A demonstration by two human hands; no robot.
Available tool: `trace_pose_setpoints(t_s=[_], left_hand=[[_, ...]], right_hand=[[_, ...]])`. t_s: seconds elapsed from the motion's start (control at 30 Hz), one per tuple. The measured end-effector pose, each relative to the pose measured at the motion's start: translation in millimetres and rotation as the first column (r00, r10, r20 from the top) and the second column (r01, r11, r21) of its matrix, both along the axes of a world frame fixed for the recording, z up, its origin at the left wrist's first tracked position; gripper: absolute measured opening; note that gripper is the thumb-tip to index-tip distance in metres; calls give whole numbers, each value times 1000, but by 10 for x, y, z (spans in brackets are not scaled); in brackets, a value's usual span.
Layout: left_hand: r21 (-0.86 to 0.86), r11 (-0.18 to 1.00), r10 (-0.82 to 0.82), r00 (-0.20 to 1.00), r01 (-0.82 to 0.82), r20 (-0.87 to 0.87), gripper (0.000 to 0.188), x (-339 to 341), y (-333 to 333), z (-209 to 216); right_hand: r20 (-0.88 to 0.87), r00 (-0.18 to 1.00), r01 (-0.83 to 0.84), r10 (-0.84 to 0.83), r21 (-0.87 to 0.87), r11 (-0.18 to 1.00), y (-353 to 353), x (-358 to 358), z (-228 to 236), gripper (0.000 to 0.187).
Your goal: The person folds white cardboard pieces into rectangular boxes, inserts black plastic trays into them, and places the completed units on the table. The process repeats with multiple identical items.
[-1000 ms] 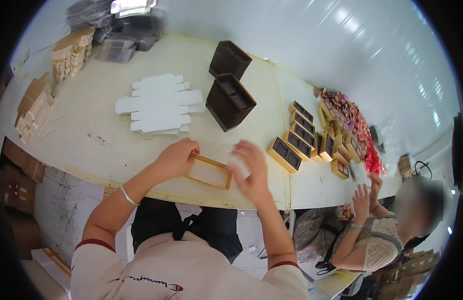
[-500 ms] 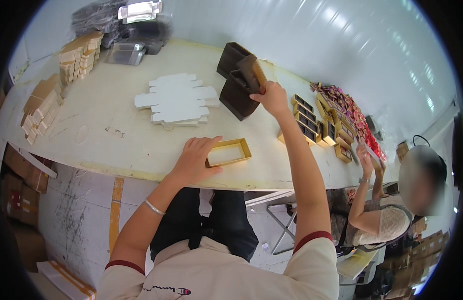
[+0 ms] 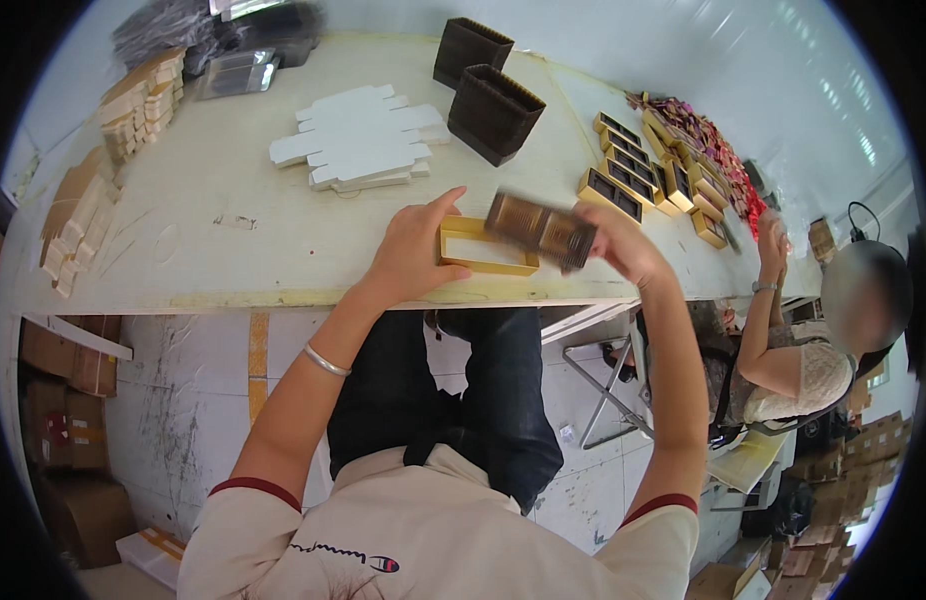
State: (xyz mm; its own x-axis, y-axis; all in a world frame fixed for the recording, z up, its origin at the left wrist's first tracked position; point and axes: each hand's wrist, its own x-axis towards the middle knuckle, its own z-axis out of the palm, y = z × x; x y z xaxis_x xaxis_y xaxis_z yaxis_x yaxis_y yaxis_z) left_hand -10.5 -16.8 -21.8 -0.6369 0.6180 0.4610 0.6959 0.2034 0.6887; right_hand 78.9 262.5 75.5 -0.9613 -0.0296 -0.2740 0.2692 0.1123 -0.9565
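My left hand (image 3: 408, 245) is closed round the left end of an open gold box (image 3: 503, 266), thumb on the near side and fingers on the far side. The box lies at the table's front edge, and its pale inside shows. In my right hand (image 3: 623, 245) is a dark brown plastic tray insert (image 3: 543, 228), tilted and blurred, with two compartments. It hangs over the right part of the box and hides that end. Beyond stand two stacks of dark brown inserts (image 3: 493, 115) (image 3: 471, 52), on their sides.
Flat white cartons (image 3: 358, 135) lie stacked left of centre. Several gold boxes with dark inserts (image 3: 623, 165) stand at the right, near a heap of red wrapped pieces (image 3: 698, 135). Folded card stacks (image 3: 83, 215) line the left. A co-worker (image 3: 783, 350) sits at the right.
My right hand has come from the stacks of inserts toward me, carrying the insert over the gold box. My left hand stays at the box. The whole view has shifted.
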Motion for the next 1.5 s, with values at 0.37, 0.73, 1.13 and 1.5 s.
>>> trace_pose_setpoints(t_s=[0.37,0.73,1.13,1.5], left_hand=[[-59,998,26,994,-32,-107,75,13,43,17],[-22,1000,-4,998,6,55,73,29,22,85],[-276,952,86,981,-132,-173,74,56,80,181],[-309,951,-34,986,-19,-164,60,250,156,328]], right_hand=[[-282,955,121,91,652,749,-405,-371,-425,51],[-495,840,-8,221,397,918,-229,-69,-707,54],[-656,742,282,134,488,826,-636,-52,-782,52],[-747,594,123,298,451,884,-584,-14,-849,42]])
